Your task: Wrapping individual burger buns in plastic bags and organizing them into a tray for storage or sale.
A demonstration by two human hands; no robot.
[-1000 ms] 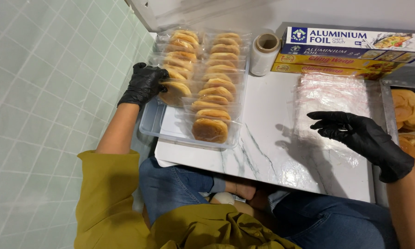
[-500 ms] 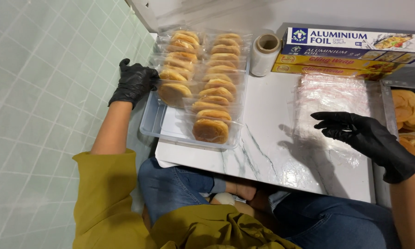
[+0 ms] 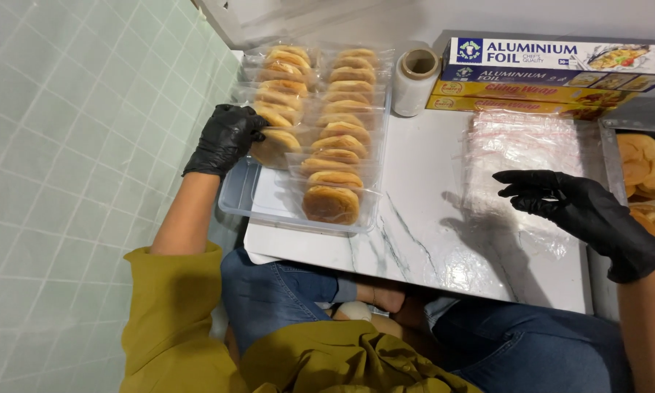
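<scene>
Left hand point(image 3: 225, 138), black-gloved, closed around a bagged bun point(image 3: 275, 148) at the front of the left row in the clear tray point(image 3: 234, 198); fingers curled over the bun's near edge, thumb side hidden. Right hand point(image 3: 578, 211), also gloved, empty and half open, fingers spread loosely above the stack of clear bags point(image 3: 520, 142) without visibly pressing on it. Tray set at the left edge of the marble-patterned worktop point(image 3: 429, 233), partly overhanging it, with two rows of bagged buns point(image 3: 338, 160) overlapping like shingles. Unbagged buns point(image 3: 639, 156) at far right, partly out of frame. Roll of cling film point(image 3: 415, 81) and flat foil and wrap boxes point(image 3: 553, 76) along the back.

Judged good practice for seating the bun: light grip so the soft crumb is not dented, bag mouth tucked under, same lean and overlap as its neighbours, tray steadied against tipping off the edge.
</scene>
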